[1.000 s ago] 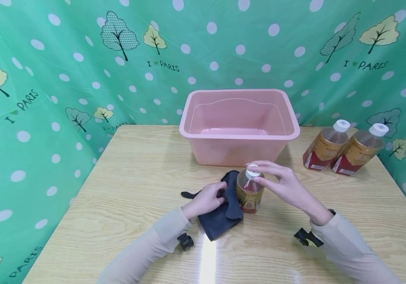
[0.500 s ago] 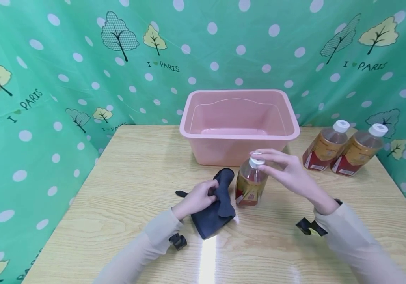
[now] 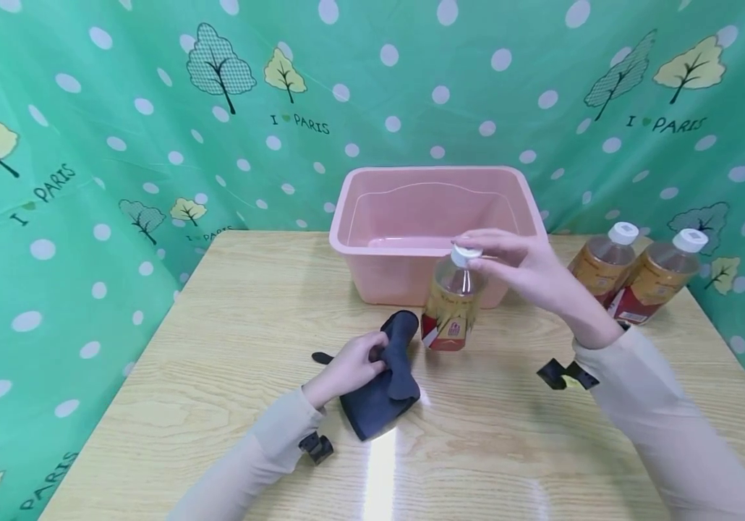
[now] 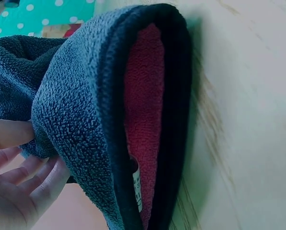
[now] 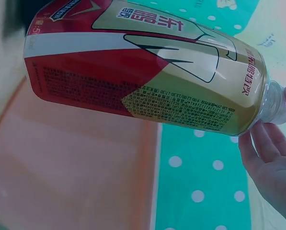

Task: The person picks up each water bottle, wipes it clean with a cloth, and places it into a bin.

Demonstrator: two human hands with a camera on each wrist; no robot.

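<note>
My right hand (image 3: 524, 271) pinches the white cap (image 3: 466, 255) of a plastic drink bottle (image 3: 449, 307). This bottle, with its gold and red label, hangs nearly upright in front of the pink tub and appears lifted off the table. In the right wrist view the bottle (image 5: 147, 67) lies across the picture, fingertips at its cap. My left hand (image 3: 351, 365) pinches a folded part of a dark, fuzzy cloth pouch (image 3: 375, 405), which lies on the table. Seen from the left wrist, the pouch (image 4: 71, 96) gapes, showing a red lining and a white tag.
A pink plastic tub (image 3: 379, 278) stands at the back middle of the wooden table (image 3: 242, 311). Two similar bottles (image 3: 655, 278) stand side by side at the back right, partly behind the right arm. A green dotted curtain (image 3: 385, 87) hangs behind and to the left.
The right hand has carried the bottle up and toward the tub, away from the pouch. The left hand has drawn the pouch slightly left, keeping its grip.
</note>
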